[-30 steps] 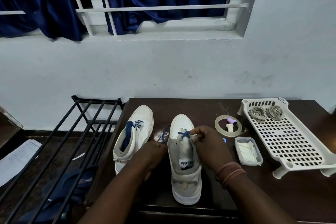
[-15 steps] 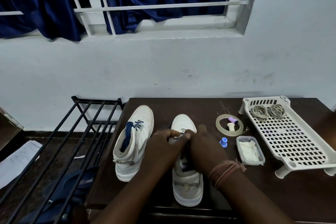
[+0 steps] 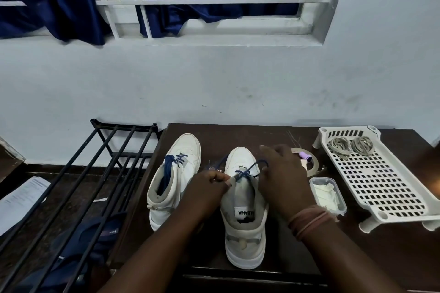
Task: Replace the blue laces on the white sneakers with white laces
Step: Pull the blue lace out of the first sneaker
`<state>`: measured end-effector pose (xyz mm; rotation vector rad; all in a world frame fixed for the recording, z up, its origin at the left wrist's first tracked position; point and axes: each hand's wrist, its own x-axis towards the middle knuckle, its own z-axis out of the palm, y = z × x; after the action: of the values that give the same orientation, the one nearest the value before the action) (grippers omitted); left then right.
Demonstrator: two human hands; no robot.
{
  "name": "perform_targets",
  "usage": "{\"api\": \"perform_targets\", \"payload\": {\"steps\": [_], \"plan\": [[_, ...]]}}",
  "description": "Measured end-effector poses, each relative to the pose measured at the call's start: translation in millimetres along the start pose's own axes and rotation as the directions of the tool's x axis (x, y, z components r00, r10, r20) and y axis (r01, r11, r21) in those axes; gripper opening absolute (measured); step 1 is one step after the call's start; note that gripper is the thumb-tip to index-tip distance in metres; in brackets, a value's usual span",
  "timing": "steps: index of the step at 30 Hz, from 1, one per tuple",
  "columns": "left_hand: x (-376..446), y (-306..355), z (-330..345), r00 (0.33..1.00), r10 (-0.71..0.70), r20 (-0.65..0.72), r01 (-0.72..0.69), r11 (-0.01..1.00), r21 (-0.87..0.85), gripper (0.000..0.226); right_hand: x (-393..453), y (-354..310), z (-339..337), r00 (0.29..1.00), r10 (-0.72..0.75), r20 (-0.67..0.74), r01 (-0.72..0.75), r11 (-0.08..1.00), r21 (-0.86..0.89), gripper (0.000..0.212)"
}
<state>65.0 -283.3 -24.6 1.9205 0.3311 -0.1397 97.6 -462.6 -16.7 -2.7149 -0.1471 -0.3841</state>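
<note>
Sneaker unlacing was underway: blue lace was pinched by both hands; pulling it free seemed next

A white high-top leather sneaker with a grey fabric tongue is showing a thin dark blue lace across its front; the tongue's white label is carrying black letters. A second white high-top sneaker is showing navy blue lining. The dark brown wooden table is looking almost black. A white plastic tray is showing a grid of square holes and holding two coils of pale grey-white laces.
</note>
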Motion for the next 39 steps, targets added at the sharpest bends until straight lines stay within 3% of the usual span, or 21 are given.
{"api": "perform_targets", "payload": {"steps": [4,6,8,10,12,14,15,18,20,23,25,27,29,30,31,32,33,34,36,37,39], "plan": [[-0.6,2.5,-1.9,0.999,0.005,0.037,-0.005,1.000,-0.020,0.025,-13.8,-24.3,7.8,0.985,-0.136,0.104,0.160,0.948,-0.274,0.029],[-0.9,2.6,-2.0,0.999,0.009,0.039,-0.008,1.000,-0.021,0.019,-16.3,-27.0,12.6,0.983,-0.093,0.159,0.140,0.939,-0.314,0.022],[-0.4,2.0,-2.0,1.000,0.017,0.026,-0.017,1.000,-0.014,0.015,-13.2,-26.3,12.3,0.992,-0.075,0.105,0.097,0.970,-0.223,0.015],[-0.1,0.8,-2.2,1.000,0.014,0.013,-0.013,1.000,-0.010,0.017,-7.5,-25.9,1.7,0.999,0.035,0.042,-0.042,0.979,0.201,0.016],[-1.3,1.1,-2.8,1.000,0.014,0.014,-0.014,1.000,-0.023,0.015,0.1,-26.2,-19.3,0.963,0.201,0.178,-0.266,0.634,0.726,0.021],[-1.6,0.3,-3.0,1.000,0.007,0.014,-0.007,1.000,-0.030,0.015,4.8,-22.7,-37.3,0.926,0.297,0.235,-0.323,0.294,0.900,0.024],[-1.7,-0.2,-2.9,1.000,0.001,0.012,-0.001,1.000,-0.029,0.015,5.0,-20.4,-41.5,0.921,0.329,0.207,-0.304,0.279,0.911,0.024],[-1.3,-0.8,-2.7,1.000,-0.010,0.008,0.010,0.999,-0.033,0.015,1.4,-12.6,-29.0,0.989,0.148,0.029,-0.127,0.716,0.687,0.020],[-1.9,-0.5,-2.5,1.000,-0.008,0.008,0.008,0.999,-0.031,0.015,-4.7,-9.8,-11.7,0.995,-0.053,0.087,0.019,0.935,0.353,0.032],[-2.5,-0.8,-3.0,1.000,0.000,-0.001,0.000,1.000,-0.028,0.016,-11.1,-18.6,1.3,0.972,-0.041,0.230,0.069,0.991,-0.115,0.026],[-3.6,-1.4,-3.3,1.000,0.001,-0.001,-0.001,1.000,-0.031,0.015,-8.1,-19.0,0.7,0.976,0.031,0.215,-0.014,0.996,-0.084,0.026],[-4.6,-1.1,-3.5,1.000,-0.003,0.000,0.003,0.999,-0.039,0.015,-0.3,-14.4,-3.5,0.977,0.071,0.199,-0.101,0.984,0.148,0.029],[-4.3,-0.6,-3.2,1.000,-0.011,0.009,0.012,0.999,-0.050,0.018,11.4,-14.5,-15.2,0.945,0.200,0.258,-0.320,0.728,0.607,0.023],[-4.7,0.6,-2.8,1.000,-0.015,0.014,0.015,0.998,-0.053,0.019,14.5,-15.6,-20.0,0.894,0.286,0.345,-0.438,0.397,0.806,0.022],[-4.8,1.2,-2.3,1.000,-0.016,0.018,0.017,0.998,-0.060,0.020,14.4,-18.6,-26.7,0.837,0.302,0.457,-0.484,0.014,0.875,0.026],[-4.6,1.4,-2.1,1.000,-0.017,0.019,0.018,0.998,-0.067,0.024,12.2,-18.8,-33.3,0.822,0.268,0.503,-0.465,-0.197,0.863,0.031],[-4.7,1.2,-2.1,1.000,-0.021,0.021,0.022,0.997,-0.076,0.028,11.3,-17.4,-36.4,0.832,0.249,0.496,-0.440,-0.249,0.863,0.033],[-4.7,1.3,-2.2,0.999,-0.020,0.024,0.022,0.997,-0.079,0.029,9.4,-16.2,-38.6,0.860,0.266,0.436,-0.409,-0.154,0.900,0.033],[-5.1,0.9,-2.0,0.999,-0.021,0.026,0.023,0.996,-0.085,0.024,4.2,-11.7,-36.1,0.941,0.283,0.186,-0.282,0.350,0.893,0.030],[-5.5,0.9,-1.8,1.000,-0.018,0.026,0.020,0.996,-0.090,0.022,3.5,-8.5,-30.7,0.971,0.229,0.065,-0.194,0.601,0.776,0.025],[-5.1,0.7,-1.7,1.000,-0.016,0.017,0.017,0.996,-0.089,0.023,-0.1,-7.1,-19.7,0.998,0.034,0.058,-0.059,0.859,0.509,0.022]]}}
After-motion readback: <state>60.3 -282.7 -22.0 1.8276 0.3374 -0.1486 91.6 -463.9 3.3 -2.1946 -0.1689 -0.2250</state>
